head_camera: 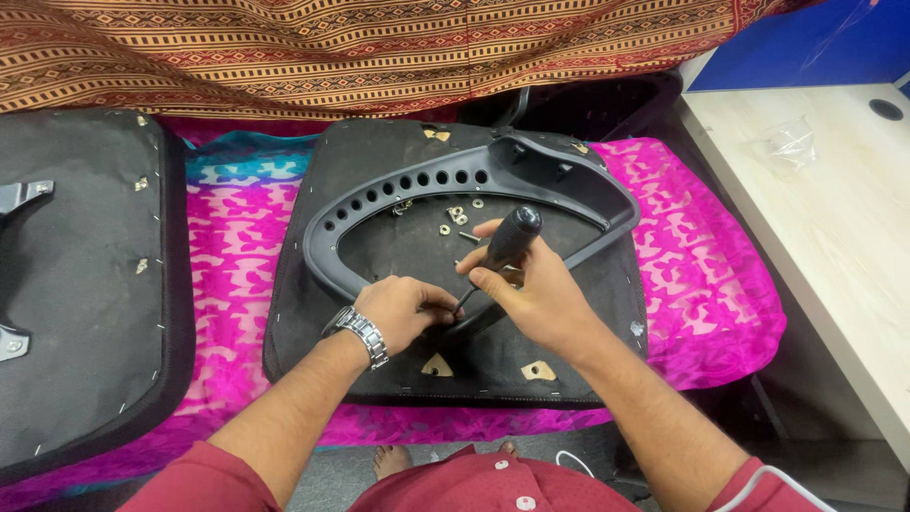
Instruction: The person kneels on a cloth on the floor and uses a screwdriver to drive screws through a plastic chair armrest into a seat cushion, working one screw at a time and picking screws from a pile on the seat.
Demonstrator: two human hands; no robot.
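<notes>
**A:** What do the two hands have hold of?

**B:** The right hand (540, 294) is wrapped around the thick black handle of a screwdriver (507, 245), fingers closed tight on it. The handle tilts up and away from the person, and the thin shaft runs down and to the left. The left hand (403, 311), with a metal wristwatch (360, 334) on its wrist, sits right where the shaft ends. Its fingers are curled together and pinched at the tip, touching the lower edge of a black plastic armrest frame (379, 204). What exactly they pinch is hidden.

**A:** Where does that frame lie?

**B:** It is a curved loop with a row of round holes along its upper left side. It lies flat on the underside of a black seat cushion (379, 152), which is covered in dark fabric stapled around the edges. Inside the loop, a few small screws and washers (457, 216) rest loose on the fabric, just beyond the screwdriver handle.

**A:** And around it?

**B:** The cushion rests on a bright pink patterned cloth (711, 275). To the left lies a second black cushion (85, 284) with metal brackets. A pale wooden desk (825, 228) stands on the right, and a striped brown and orange fabric (379, 47) runs across the top.
</notes>
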